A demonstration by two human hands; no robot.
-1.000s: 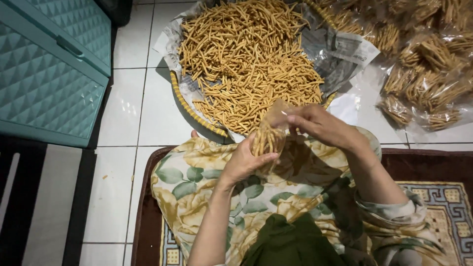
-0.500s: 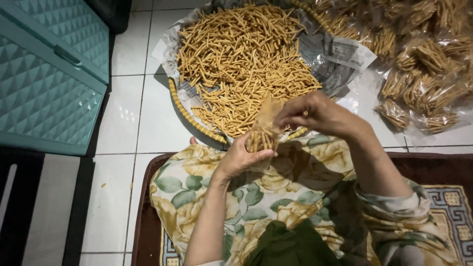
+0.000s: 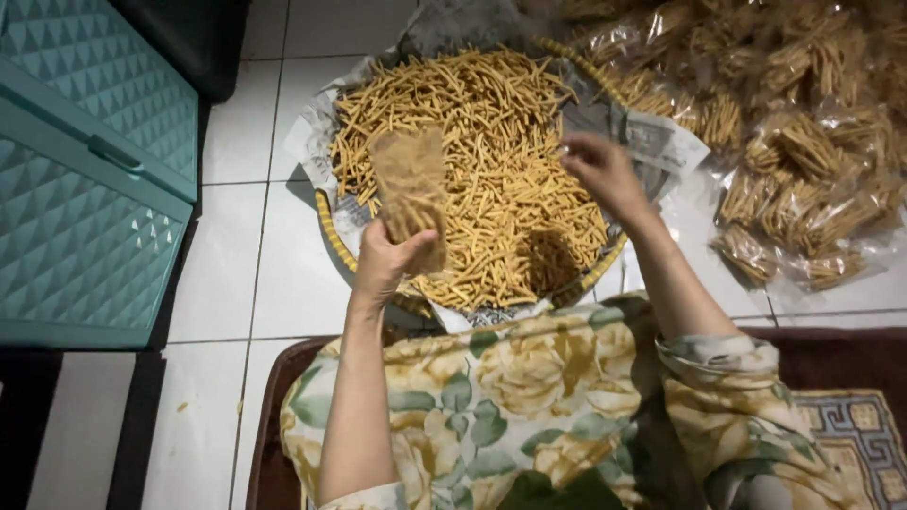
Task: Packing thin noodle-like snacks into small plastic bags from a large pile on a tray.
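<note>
A round woven tray [image 3: 333, 232] lined with paper holds a heap of thin golden snack sticks [image 3: 491, 161]. My left hand [image 3: 387, 260] grips a small clear plastic bag [image 3: 411, 189] partly filled with sticks, held upright over the tray's left side. My right hand [image 3: 605, 170] hovers over the right part of the heap, fingers spread and blurred, with nothing clearly in it. My lap is covered by floral cloth [image 3: 529, 406].
A pile of filled clear bags of sticks [image 3: 803, 161] lies on the white tiled floor at the right. A teal plastic drawer cabinet [image 3: 85, 170] stands at the left. A dark patterned rug [image 3: 850, 425] lies under me.
My hands have parted: the left one lifted the bag up and leftward over the tray, and the right one let go of it and moved right over the heap.
</note>
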